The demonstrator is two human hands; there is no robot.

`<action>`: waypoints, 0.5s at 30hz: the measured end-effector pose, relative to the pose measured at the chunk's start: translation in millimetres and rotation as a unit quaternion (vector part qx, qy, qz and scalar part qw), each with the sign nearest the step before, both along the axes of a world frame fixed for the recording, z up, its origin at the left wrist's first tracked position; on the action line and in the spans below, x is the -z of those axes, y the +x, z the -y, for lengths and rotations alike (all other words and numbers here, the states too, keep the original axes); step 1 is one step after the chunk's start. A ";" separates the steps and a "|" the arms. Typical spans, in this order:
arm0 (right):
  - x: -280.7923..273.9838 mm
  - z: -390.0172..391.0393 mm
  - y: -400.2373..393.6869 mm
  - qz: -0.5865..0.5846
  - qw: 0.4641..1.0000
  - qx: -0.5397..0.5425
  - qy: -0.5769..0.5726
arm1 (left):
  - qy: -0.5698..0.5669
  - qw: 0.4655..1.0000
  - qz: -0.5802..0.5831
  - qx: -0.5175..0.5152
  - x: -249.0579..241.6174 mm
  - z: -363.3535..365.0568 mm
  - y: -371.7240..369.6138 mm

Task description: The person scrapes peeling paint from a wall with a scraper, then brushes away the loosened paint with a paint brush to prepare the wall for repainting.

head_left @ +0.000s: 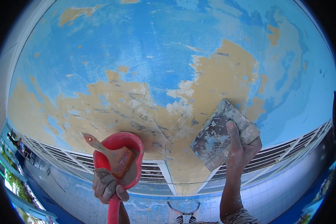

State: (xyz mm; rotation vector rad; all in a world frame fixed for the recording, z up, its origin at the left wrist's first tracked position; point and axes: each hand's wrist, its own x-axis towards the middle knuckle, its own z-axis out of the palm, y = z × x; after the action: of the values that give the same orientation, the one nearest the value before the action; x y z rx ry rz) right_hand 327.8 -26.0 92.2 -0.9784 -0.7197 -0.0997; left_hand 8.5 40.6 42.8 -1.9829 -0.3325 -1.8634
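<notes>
Left hand: closed; I am gripping the handle of a red dipper between seven and eight o'clock. A brush is leaning inside, its handle pointing towards ten, and greyish liquid is lying beneath. Right hand: I am pinching a flat, crusted pad at four o'clock, thumb on its near face; fingers behind are hiding. Whether the pad is touching the patchy wall, I cannot tell.

Risks (judged): the brush is resting loosely, so a tilting dipper could be tipping it out or spilling liquid over the rim. One-sided thumb pressure could be letting the pad twist or slip. Its hard corners could be gouging the flaking paint.
</notes>
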 end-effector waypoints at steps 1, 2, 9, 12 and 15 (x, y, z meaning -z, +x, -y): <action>-4.5 -0.3 -1.6 -0.017 1.000 0.004 0.012 | -0.001 1.000 -0.002 0.007 1.2 -0.8 -0.7; -3.8 -1.8 2.7 -0.013 1.000 0.000 0.011 | -0.001 1.000 -0.005 0.014 2.8 -1.0 -0.1; -6.1 -11.5 9.8 0.066 0.995 -0.070 0.018 | -0.003 1.000 -0.003 0.001 5.4 1.1 3.7; -39.3 -39.8 -31.4 0.095 0.990 -0.098 0.041 | 0.007 1.000 -0.003 0.022 3.1 -2.6 1.3; -38.6 -45.4 -45.0 0.075 0.990 -0.103 0.066 | 0.010 1.000 0.000 0.028 3.7 -4.2 -1.6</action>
State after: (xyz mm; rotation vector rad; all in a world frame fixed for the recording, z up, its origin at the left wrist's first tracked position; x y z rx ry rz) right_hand 282.8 19.4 130.8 -0.7700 -0.9373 -0.0392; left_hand 6.9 44.8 39.1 -1.9981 -0.2589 -1.8937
